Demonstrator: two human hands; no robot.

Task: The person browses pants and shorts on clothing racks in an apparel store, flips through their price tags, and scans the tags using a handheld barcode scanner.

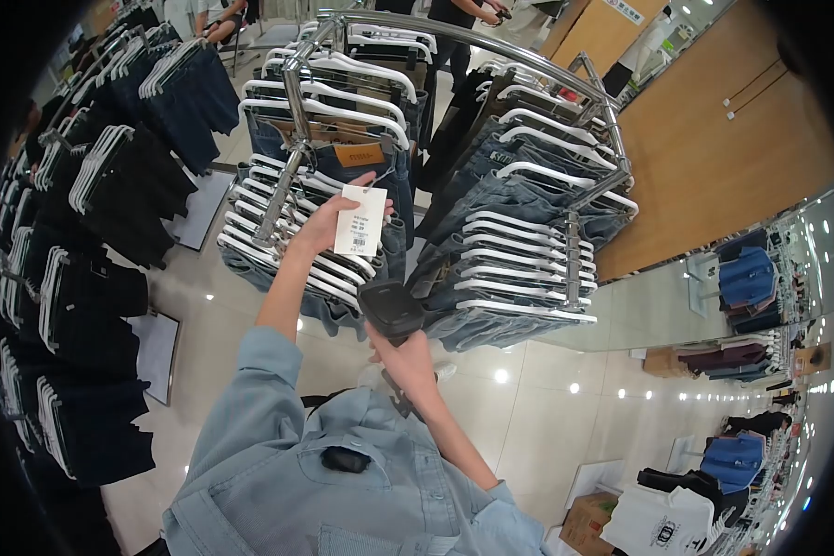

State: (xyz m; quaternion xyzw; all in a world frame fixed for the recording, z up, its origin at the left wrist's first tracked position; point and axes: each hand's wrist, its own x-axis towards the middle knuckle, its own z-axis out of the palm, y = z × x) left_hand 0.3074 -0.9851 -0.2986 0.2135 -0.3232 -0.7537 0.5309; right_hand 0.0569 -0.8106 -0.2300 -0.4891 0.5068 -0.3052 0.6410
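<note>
A white price tag with printed text and a barcode is pinched in my left hand, in front of jeans on white hangers. An orange-brown label shows at the waistband just above it. Below and to the right of the tag, my right hand is wrapped round a black handheld device, whose wide head points up toward the tag. The device and the tag are apart.
A chrome rack carries more hangers with jeans on both sides. Dark trousers hang along the left. At the right stands a wooden panel. People are at the top; a cardboard box lies at lower right.
</note>
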